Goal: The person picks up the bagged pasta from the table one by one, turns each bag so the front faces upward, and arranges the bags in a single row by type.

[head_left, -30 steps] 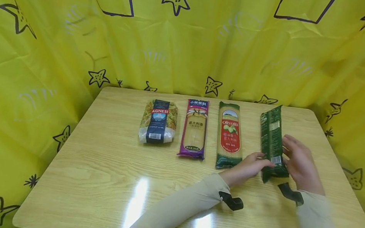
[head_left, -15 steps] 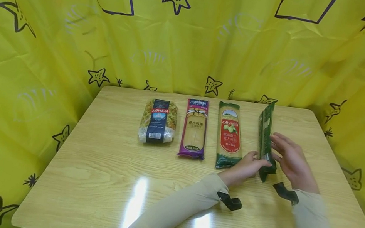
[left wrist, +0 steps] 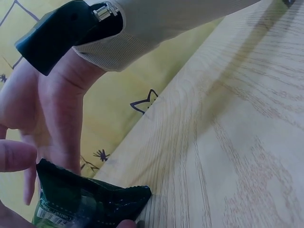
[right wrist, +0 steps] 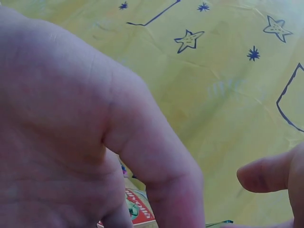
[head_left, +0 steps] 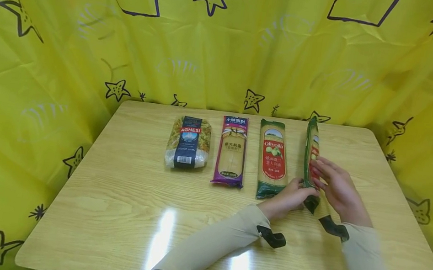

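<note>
A green-ended spaghetti pack [head_left: 311, 144] with a red label stands tilted on its long edge at the table's right side. My left hand [head_left: 290, 198] pinches its lower end, thumb on the near side. On the label side, the fingers of my right hand [head_left: 343, 192] touch the pack from the right. The left wrist view shows the pack's dark green end [left wrist: 90, 202] with part of a barcode, close to the wood. In the right wrist view, my right hand [right wrist: 95, 109] covers most of the scene, and a bit of red label [right wrist: 141, 211] shows below it.
To the left, three packs lie in a row: a matching Olivoila spaghetti pack [head_left: 273, 161], a purple-ended spaghetti pack [head_left: 231, 151] and an Agnesi pasta bag [head_left: 188, 142]. All lie on the wooden table [head_left: 114, 213]. A yellow patterned curtain [head_left: 228, 49] hangs behind.
The held spaghetti pack has turned from its dark green back, past its edge, so the red label now shows. My right hand has moved left with it; the left stays at the lower end.
</note>
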The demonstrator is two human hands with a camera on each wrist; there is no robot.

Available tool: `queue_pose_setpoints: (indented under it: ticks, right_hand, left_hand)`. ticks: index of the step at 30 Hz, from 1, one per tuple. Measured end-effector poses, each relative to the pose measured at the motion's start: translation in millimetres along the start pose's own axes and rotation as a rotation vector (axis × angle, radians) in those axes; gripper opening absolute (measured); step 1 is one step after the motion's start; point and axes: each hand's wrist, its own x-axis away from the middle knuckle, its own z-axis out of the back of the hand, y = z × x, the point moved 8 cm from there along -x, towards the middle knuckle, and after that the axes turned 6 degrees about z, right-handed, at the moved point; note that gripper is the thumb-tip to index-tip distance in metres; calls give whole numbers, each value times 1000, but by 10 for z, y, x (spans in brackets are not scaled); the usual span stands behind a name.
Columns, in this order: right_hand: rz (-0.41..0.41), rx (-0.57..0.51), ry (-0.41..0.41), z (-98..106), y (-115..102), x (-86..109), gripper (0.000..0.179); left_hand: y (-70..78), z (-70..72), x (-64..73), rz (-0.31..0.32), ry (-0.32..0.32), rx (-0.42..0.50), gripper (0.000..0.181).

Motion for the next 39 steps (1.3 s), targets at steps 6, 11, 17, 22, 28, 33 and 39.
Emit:
queue_pose_setpoints:
  ticks: [6, 11, 17, 22, 28, 33, 39]
  right_hand:
    - [3, 5, -24, -5, 13, 14, 55]
    - [50, -100, -42, -25, -24, 49, 18]
    - [93, -200, -109, -95, -67, 73, 20]
    - [109, -229, -127, -57, -64, 87, 22]
    - [92, -255, -74, 93, -31, 101, 21]
    - [26, -205, 17, 253, 56, 106, 14]
    - [-102, -59, 24, 317, 207, 52, 24]
  left_hand:
    - [-9, 8, -7, 13, 8, 34, 71]
    - [-18, 9, -7, 23, 4, 98, 76]
    - [-19, -9, -17, 15, -27, 226, 55]
    - [-32, -27, -49, -12, -61, 295, 43]
    - [-54, -15, -53, -16, -102, 301, 36]
    - [-76, 3, -45, 10, -99, 299, 30]
    - [-95, 12, -51, 36, -90, 350, 32]
